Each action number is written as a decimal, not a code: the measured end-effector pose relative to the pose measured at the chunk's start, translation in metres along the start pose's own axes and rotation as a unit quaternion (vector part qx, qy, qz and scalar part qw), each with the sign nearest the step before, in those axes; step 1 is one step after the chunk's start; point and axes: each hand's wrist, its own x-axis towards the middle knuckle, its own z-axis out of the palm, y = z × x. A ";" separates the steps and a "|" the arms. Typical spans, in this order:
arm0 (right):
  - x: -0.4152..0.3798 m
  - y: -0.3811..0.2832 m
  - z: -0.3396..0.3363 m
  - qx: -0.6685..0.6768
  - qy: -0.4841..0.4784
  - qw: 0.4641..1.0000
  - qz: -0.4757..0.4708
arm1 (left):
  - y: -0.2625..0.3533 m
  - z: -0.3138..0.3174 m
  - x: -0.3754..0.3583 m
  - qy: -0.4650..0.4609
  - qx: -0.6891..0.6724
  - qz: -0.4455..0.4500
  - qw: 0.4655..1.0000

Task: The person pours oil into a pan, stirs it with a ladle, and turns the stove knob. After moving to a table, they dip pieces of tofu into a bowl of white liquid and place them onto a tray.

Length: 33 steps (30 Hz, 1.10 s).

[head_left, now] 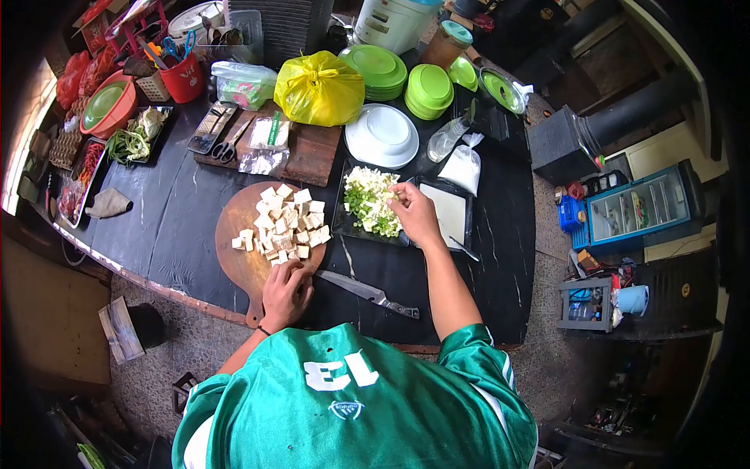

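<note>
A round wooden cutting board (238, 267) with a handle bears a heap of pale tofu cubes (285, 223). My left hand (287, 297) rests at the board's near edge, just below the heap; its fingers are curled and their tips are partly hidden. Over a black tray (375, 234), my right hand (416, 215) pinches at the chopped white and green vegetables (373, 199); what lies between its fingertips is too small to tell. A knife (367, 291) lies on the table between my arms, blade towards the board.
Beside the vegetables stands a tray of white batter (445, 211) with a utensil in it. Behind are white plates (381, 134), a bag of white powder (462, 166), a yellow bag (319, 90), green bowls (429, 90) and a wooden block (312, 156) with scissors (228, 147).
</note>
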 end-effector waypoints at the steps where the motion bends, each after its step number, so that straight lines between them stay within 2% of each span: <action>1: 0.002 0.001 0.000 0.000 0.000 1.000 0.000 | 0.000 0.001 0.000 0.004 0.000 0.002 1.000; 4: 0.004 0.003 -0.001 0.011 -0.035 0.999 0.021 | -0.001 0.001 0.000 -0.003 0.003 0.001 1.000; 7: -0.002 0.001 0.000 -0.067 -0.007 0.997 -0.031 | -0.001 0.000 -0.001 -0.009 0.003 -0.005 1.000; 10: -0.004 -0.002 -0.001 -0.151 -0.046 0.986 -0.061 | -0.003 0.002 -0.002 -0.007 0.005 -0.008 1.000; 11: -0.005 -0.002 -0.001 -0.151 -0.048 0.986 -0.060 | -0.003 0.003 -0.003 -0.008 0.004 -0.009 1.000; 13: -0.005 -0.003 0.000 -0.153 0.010 0.987 -0.042 | -0.004 0.003 -0.002 -0.007 0.004 -0.007 1.000; 17: -0.003 -0.006 -0.002 -0.178 0.012 0.984 -0.004 | -0.002 0.001 -0.002 -0.009 0.010 -0.006 1.000; 19: -0.002 0.003 0.000 -0.232 -0.014 0.969 -0.083 | -0.002 0.001 -0.002 -0.010 0.011 -0.005 1.000; 23: 0.003 0.007 -0.001 -0.262 -0.045 0.961 -0.072 | -0.002 0.002 -0.002 -0.016 0.016 -0.006 1.000; 27: 0.002 -0.001 -0.003 -0.254 -0.033 0.965 -0.054 | -0.003 0.003 -0.002 -0.008 0.010 -0.001 1.000; 29: 0.005 0.004 -0.002 -0.165 -0.033 0.985 -0.027 | -0.001 0.002 -0.001 -0.006 0.009 0.006 1.000; 33: -0.001 0.008 -0.004 -0.177 0.004 0.984 -0.028 | 0.002 0.001 0.000 -0.001 0.013 0.010 1.000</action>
